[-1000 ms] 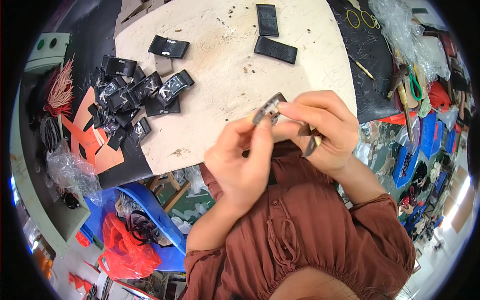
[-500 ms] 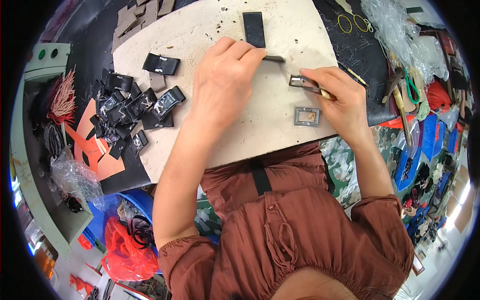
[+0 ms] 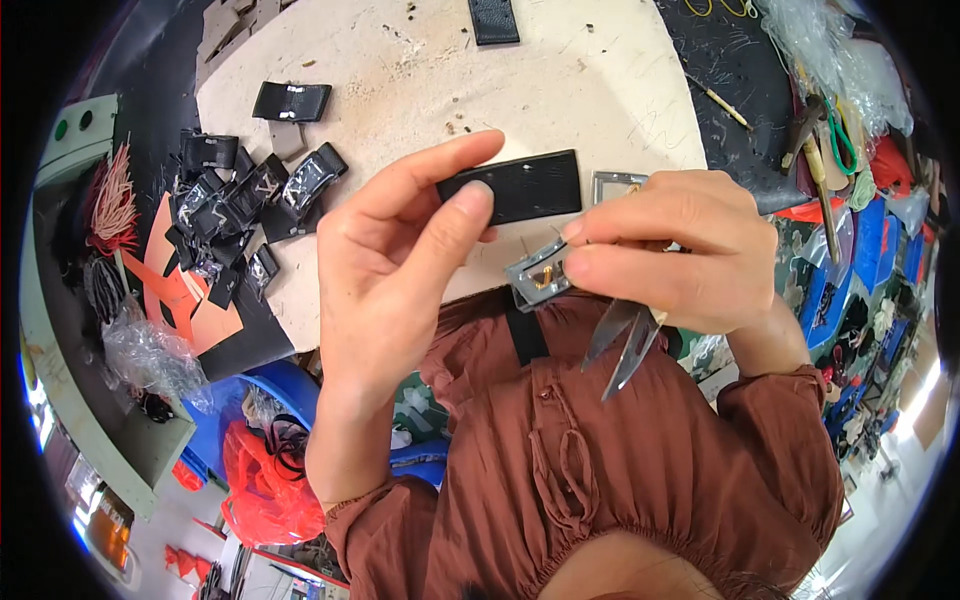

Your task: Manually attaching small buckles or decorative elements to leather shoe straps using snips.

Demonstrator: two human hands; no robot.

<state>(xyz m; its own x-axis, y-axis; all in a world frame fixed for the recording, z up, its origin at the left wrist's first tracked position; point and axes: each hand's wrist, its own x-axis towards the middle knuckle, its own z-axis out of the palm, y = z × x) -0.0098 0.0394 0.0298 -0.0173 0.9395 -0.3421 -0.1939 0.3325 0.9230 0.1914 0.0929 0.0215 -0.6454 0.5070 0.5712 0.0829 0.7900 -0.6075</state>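
Observation:
My left hand, palm turned up, pinches one end of a flat black rectangular leather piece between thumb and fingers; its index finger is stretched out. My right hand grips a grey rectangular buckle frame by its edge with thumb and fingertips. A gold-coloured bit shows inside the buckle. Two pointed metal blades stick out below the same hand; their handle is mostly hidden. Behind the right fingers a second rectangular frame lies on the board, partly covered.
A pale worn board lies on the black table. At its left is a heap of black leather loops, and another leather piece lies at the far edge. A blue tub stands lower left; hand tools lie at right.
My left hand has turned palm up and come nearer with the black piece. My right hand has moved nearer and left; the buckle has tilted, and the blades now show.

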